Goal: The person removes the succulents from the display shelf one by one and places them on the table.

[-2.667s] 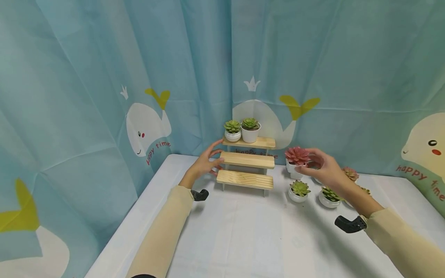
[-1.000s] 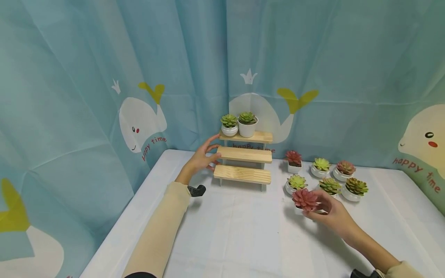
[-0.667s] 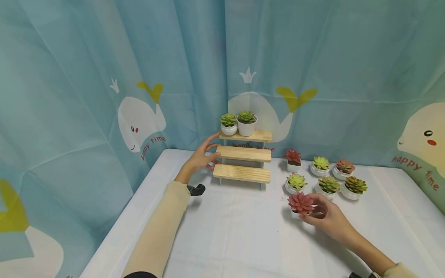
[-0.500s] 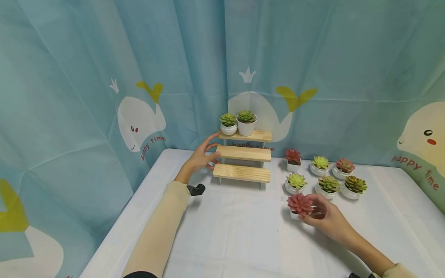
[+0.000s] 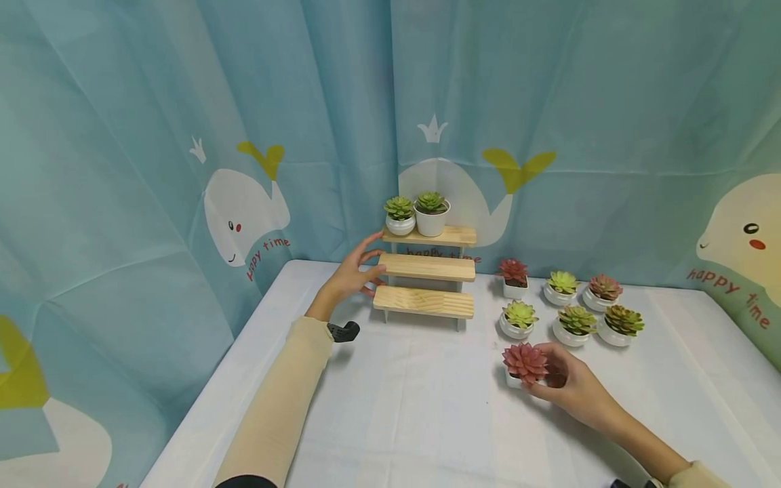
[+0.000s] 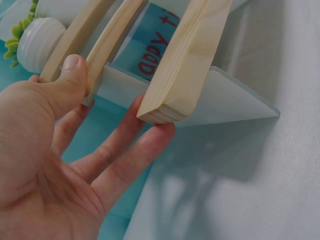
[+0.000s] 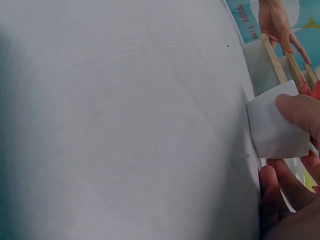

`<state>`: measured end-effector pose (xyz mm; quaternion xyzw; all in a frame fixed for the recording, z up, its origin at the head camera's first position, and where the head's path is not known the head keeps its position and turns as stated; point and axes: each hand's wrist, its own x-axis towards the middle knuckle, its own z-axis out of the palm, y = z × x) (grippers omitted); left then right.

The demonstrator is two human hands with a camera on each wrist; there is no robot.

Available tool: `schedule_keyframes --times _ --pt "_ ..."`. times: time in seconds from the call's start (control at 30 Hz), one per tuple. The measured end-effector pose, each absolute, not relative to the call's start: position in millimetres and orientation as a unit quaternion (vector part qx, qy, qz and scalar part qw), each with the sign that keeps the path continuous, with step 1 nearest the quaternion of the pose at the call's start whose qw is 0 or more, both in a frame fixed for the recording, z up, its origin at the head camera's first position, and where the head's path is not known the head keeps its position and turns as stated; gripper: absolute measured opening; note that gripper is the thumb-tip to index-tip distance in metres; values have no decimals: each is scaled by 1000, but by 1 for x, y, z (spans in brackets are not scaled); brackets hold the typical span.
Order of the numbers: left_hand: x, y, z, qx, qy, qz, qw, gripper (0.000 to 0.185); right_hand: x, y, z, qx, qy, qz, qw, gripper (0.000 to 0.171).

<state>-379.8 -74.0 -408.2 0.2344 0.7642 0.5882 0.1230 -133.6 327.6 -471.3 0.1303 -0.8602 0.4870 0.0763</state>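
My left hand (image 5: 349, 274) holds the left end of a three-tier wooden plant stand (image 5: 427, 267); in the left wrist view its thumb (image 6: 75, 75) lies against the middle board and two fingertips touch the lowest board (image 6: 182, 75). On the top board stand two green potted succulents, one in a small rounded pot (image 5: 400, 224) and one in a taller pot (image 5: 431, 220). To the right, my right hand (image 5: 576, 386) grips a pink succulent (image 5: 525, 362) in a square white pot (image 7: 277, 122) at the table surface. Its far fingers are partly hidden.
Behind the pink succulent stand several potted succulents: a red one (image 5: 514, 278), a lime one (image 5: 518, 318), a pale green one (image 5: 575, 324), a dark green one (image 5: 621, 324) and others. A blue curtain (image 5: 342, 135) hangs behind the white table (image 5: 439, 407).
The right hand has brought the pink succulent from beside the stand down toward me, onto the table before the other pots. The left hand stays at the stand. The view has shifted slightly.
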Motion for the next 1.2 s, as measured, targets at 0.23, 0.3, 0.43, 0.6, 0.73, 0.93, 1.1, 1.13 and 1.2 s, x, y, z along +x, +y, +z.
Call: schedule_keyframes --times 0.23,0.3,0.43,0.6,0.73,0.93,1.1,1.13,1.2 --pt "-380 -75 -409 238 765 586 121 75 -134 328 -472 135 -860 486 75 52" --pt "-381 -75 -409 237 765 587 121 76 -134 328 -471 136 -860 487 73 52" --pt "-381 -74 -409 237 764 588 122 76 -133 328 -471 135 -859 488 70 51" --pt "-380 -74 -410 236 762 590 125 76 -133 329 -469 136 -858 493 59 53" --pt "-379 -75 -409 236 760 592 129 76 -134 331 -468 148 -855 496 39 54" --pt "-379 -74 -412 236 761 591 126 76 -137 335 -460 140 -855 499 -15 64" --pt "-379 -74 -411 231 763 591 126 76 -137 341 -450 168 -850 498 -35 69" --pt "-379 -74 -411 231 763 591 126 75 -137 342 -448 171 -850 497 -40 71" --pt "-379 -74 -411 230 763 591 124 75 -137 346 -443 176 -851 493 -47 74"
